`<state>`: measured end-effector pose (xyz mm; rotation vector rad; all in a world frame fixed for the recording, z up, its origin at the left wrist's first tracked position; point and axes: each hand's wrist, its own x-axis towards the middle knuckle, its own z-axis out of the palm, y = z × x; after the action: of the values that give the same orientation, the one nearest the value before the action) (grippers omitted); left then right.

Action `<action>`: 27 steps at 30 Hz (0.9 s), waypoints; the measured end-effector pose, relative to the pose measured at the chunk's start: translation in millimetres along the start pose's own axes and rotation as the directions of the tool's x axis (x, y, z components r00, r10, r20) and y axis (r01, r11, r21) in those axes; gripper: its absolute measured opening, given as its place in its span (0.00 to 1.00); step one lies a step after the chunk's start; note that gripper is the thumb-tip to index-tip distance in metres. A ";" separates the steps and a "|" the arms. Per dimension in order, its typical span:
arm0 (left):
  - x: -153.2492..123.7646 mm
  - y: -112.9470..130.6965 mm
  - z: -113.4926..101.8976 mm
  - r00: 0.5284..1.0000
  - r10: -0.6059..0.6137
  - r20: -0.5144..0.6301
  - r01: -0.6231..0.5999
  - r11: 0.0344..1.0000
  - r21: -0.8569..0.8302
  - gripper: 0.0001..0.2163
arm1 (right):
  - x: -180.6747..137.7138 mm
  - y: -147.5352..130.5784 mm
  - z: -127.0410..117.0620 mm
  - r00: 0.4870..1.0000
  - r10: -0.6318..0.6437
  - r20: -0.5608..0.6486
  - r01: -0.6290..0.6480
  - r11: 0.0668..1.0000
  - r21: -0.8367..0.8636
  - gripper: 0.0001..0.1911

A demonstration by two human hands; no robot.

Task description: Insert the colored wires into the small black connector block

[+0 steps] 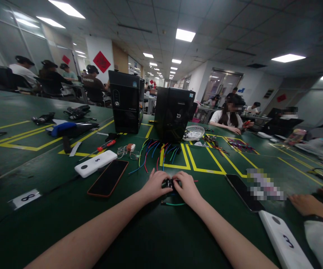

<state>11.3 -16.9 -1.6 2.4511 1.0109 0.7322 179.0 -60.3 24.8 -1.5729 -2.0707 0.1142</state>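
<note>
My left hand (pixel 156 185) and my right hand (pixel 187 187) meet over the green table, fingers closed in a pinch from both sides. Between the fingertips is a small black part with a light spot (pixel 169 183); its exact kind is too small and covered to tell. A short green wire (pixel 175 204) with a dark end lies just below the hands, partly under my right hand. The tip of a red wire (pixel 196 181) shows beyond my right fingers. Ahead of the hands, red, blue and green wires (pixel 146 158) are spread on the table.
Two black computer cases (pixel 125 104) stand behind the wires. To the left lie a phone (pixel 108 178), a white power bank (pixel 95 163) and a red-handled screwdriver (pixel 106 145). On the right are another phone (pixel 244 192), a white power bank (pixel 285 239) and another person's hand (pixel 310 206).
</note>
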 end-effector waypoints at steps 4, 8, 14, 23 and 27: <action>1.0 1.8 -1.2 1.000 0.015 0.019 -0.015 1.000 0.001 0.16 | 3.6 3.7 8.4 0.998 0.064 0.017 -0.065 0.998 0.017 0.04; 1.9 0.5 -0.4 0.999 0.031 0.034 -0.031 1.000 -0.004 0.17 | 2.4 7.7 15.1 0.994 0.106 -0.037 -0.101 0.988 0.119 0.04; 0.6 -0.8 1.0 0.999 0.026 0.042 -0.025 1.000 -0.017 0.17 | 5.5 8.2 -7.7 0.977 0.115 -0.181 -0.052 0.946 0.320 0.05; 0.1 3.0 0.6 0.994 -0.097 -0.055 0.095 0.995 -0.024 0.16 | -23.5 -23.5 -27.7 0.917 -0.206 0.340 0.192 0.979 0.075 0.13; -0.1 3.6 -0.7 0.994 -0.097 -0.053 0.095 0.995 -0.031 0.17 | -26.0 -23.1 -24.9 0.915 -0.127 0.382 0.183 0.977 -0.113 0.13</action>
<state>12.7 -19.3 0.8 2.3521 1.1228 0.7800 175.0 -97.5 45.3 -1.5572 -2.5453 0.2234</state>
